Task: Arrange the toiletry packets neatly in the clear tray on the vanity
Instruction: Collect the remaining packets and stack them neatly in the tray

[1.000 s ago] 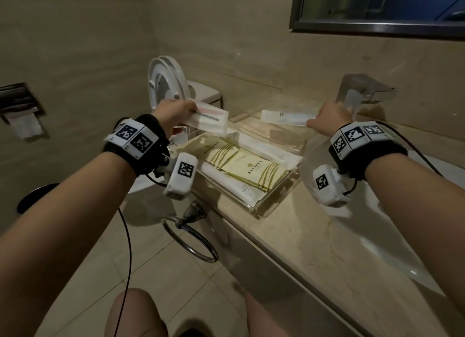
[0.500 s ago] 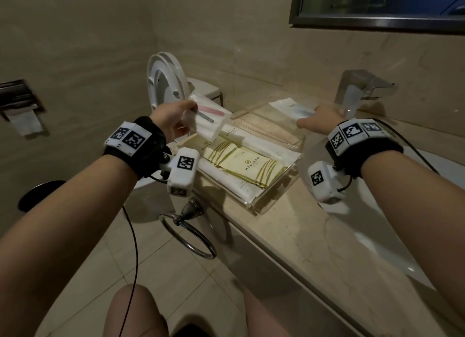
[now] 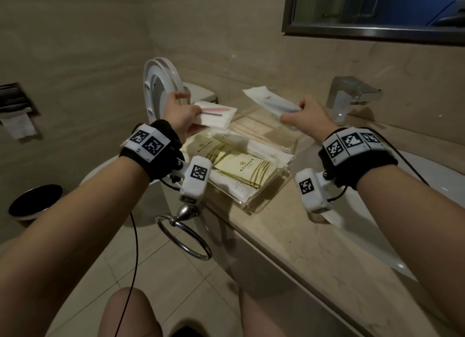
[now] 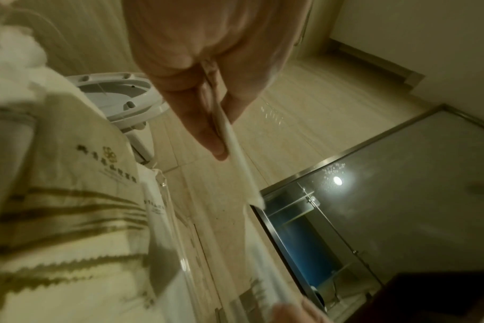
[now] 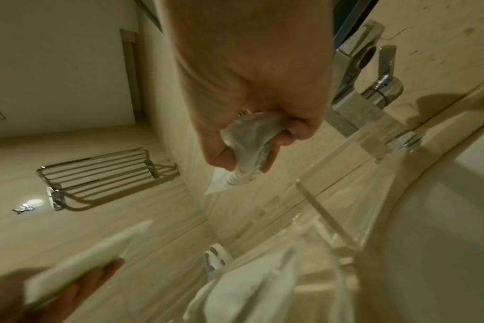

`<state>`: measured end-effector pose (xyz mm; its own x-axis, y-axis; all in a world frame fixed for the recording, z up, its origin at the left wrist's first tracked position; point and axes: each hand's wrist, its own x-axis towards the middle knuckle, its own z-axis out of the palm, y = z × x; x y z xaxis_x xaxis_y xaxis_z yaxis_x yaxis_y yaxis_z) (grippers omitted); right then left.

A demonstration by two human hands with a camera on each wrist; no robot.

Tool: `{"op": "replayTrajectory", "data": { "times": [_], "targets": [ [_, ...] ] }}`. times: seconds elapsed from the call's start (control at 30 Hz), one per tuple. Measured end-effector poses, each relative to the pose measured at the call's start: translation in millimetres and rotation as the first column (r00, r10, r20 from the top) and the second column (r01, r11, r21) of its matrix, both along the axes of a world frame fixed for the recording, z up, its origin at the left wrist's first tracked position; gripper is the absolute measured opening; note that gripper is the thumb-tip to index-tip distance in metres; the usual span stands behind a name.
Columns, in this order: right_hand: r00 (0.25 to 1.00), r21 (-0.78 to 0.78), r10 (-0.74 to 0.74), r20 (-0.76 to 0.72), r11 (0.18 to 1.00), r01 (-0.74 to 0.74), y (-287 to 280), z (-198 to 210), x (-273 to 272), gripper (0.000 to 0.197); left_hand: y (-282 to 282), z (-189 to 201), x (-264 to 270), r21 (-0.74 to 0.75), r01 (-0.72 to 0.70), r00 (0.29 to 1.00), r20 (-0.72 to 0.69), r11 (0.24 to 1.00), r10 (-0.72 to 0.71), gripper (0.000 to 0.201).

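A clear tray (image 3: 266, 198) sits on the beige vanity, holding two yellow-gold packets (image 3: 245, 169) on top of long white packets (image 3: 226, 183). My left hand (image 3: 180, 112) pinches a white packet with a pink and a grey strip (image 3: 216, 114) above the tray's far left corner; the left wrist view shows this packet (image 4: 235, 153) edge-on between thumb and fingers. My right hand (image 3: 305, 117) grips one end of a long white packet (image 3: 270, 101), held above the tray's far right side. In the right wrist view the fingers curl round the crumpled end of that long packet (image 5: 249, 139).
A chrome faucet (image 3: 352, 97) stands behind the right hand, with the white basin (image 3: 415, 175) to its right. A toilet with raised lid (image 3: 161, 85) is left of the vanity. A towel ring (image 3: 186, 233) hangs below the counter edge. A dark bin (image 3: 35, 201) stands on the floor.
Both hands rose from near the tray, each lifting its packet. The right hand's long packet has tilted up at its far end; the left hand's packet has turned flatter.
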<state>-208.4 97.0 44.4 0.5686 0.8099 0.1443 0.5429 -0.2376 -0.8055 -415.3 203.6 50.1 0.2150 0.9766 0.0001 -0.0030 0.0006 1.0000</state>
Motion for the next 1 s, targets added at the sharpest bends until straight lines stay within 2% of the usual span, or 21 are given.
{"op": "replayTrajectory", "data": {
  "times": [0.03, 0.13, 0.27, 0.43, 0.5, 0.57, 0.63, 0.7, 0.73, 0.83, 0.9, 1.0],
  "targets": [
    [0.999, 0.021, 0.045, -0.022, 0.999, -0.045, 0, 1, -8, 0.028, -1, 0, 1, 0.034, 0.006, 0.999, -0.044, 0.999, -0.005, 0.022],
    [0.982, 0.091, 0.177, -0.069, 0.981, -0.17, 0, 1, -30, 0.023, -5, 1, 6, 0.035, 0.082, 0.988, -0.136, 0.996, -0.077, 0.034],
    [0.961, 0.21, 0.274, -0.043, 0.943, -0.26, 2, -3, -54, 0.032, -11, 4, 6, -0.059, 0.106, 0.984, -0.139, 0.993, -0.113, 0.018],
    [0.938, 0.306, 0.347, 0.019, 0.891, -0.336, 2, -1, -64, 0.036, -6, 3, 0, -0.114, 0.145, 0.967, -0.195, 0.983, -0.166, 0.049],
    [0.927, 0.316, 0.372, 0.041, 0.876, -0.365, 1, 0, -65, 0.037, -6, 2, -1, -0.122, 0.142, 0.972, -0.173, 0.982, -0.162, 0.057],
    [0.921, 0.313, 0.385, 0.054, 0.869, -0.382, 0, 0, -66, 0.038, -5, 2, -1, -0.143, 0.134, 0.987, -0.065, 0.981, -0.144, 0.053],
    [0.921, 0.28, 0.389, 0.032, 0.881, -0.382, 0, -1, -66, 0.038, -5, 2, 0, -0.157, 0.115, 0.991, 0.087, 0.981, -0.102, 0.038],
    [0.921, 0.223, 0.389, -0.033, 0.901, -0.373, 1, -3, -64, 0.038, -3, 1, 1, -0.144, 0.078, 0.983, 0.178, 0.986, -0.052, 0.029],
    [0.917, 0.18, 0.39, -0.084, 0.911, -0.371, 2, -4, -62, 0.035, -2, 1, 1, -0.113, 0.061, 0.98, 0.194, 0.992, -0.038, 0.024],
    [0.902, 0.006, 0.375, -0.213, 0.924, -0.382, 1, -7, -56, 0.02, 0, 0, 1, -0.011, 0.025, 0.981, 0.195, 1.0, -0.022, 0.031],
    [0.914, -0.086, 0.337, -0.226, 0.928, -0.363, -2, -8, -53, 0.012, -1, -1, 2, 0.029, 0.021, 0.981, 0.193, 0.999, -0.026, 0.031],
    [0.925, -0.108, 0.292, -0.243, 0.939, -0.325, -3, -11, -48, 0.016, -3, 0, 4, 0.057, -0.009, 0.977, 0.214, 0.998, -0.004, 0.032]
  ]
}}
